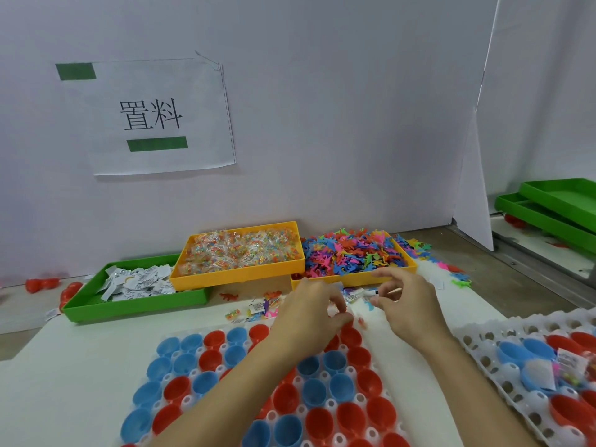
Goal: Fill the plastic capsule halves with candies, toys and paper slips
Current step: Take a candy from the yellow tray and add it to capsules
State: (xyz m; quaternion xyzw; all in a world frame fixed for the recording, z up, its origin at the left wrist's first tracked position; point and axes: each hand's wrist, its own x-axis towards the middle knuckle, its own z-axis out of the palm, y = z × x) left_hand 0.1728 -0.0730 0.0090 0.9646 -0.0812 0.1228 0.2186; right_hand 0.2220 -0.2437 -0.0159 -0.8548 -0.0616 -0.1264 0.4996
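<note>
Red and blue capsule halves sit open side up in a white rack in front of me. My left hand hovers over the rack's far row with its fingers curled down; what they hold is hidden. My right hand is just to the right and pinches a small paper slip between thumb and fingertips. Behind the hands stand a green tray of paper slips, a yellow tray of wrapped candies and a yellow tray of coloured rubber toys.
Loose candies, slips and toys lie on the table between rack and trays. A second white rack with filled capsule halves lies at the right. Stacked green trays sit far right. A white wall stands close behind the trays.
</note>
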